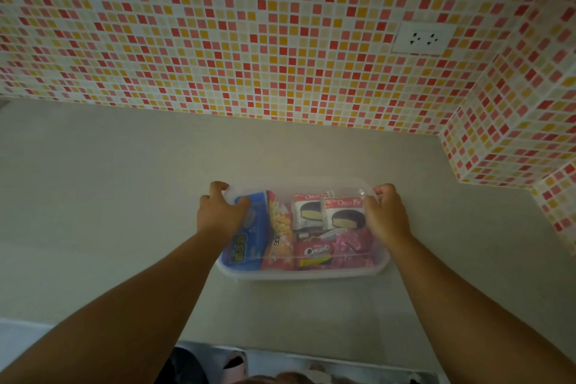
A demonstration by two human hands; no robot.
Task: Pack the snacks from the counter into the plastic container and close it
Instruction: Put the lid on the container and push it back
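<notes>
Container (300, 273) of clear plastic sits mid-counter (109, 196), snacks packed inside under its see-through lid (299, 185) | our left hand (219, 215) and right hand (385, 215) curl closed over the lid's two short ends | we'd press evenly along each edge until it seats

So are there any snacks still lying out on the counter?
No, the grey counter shows no loose packets; the snacks sit inside the plastic container, which the left hand and right hand press at its ends.
</notes>
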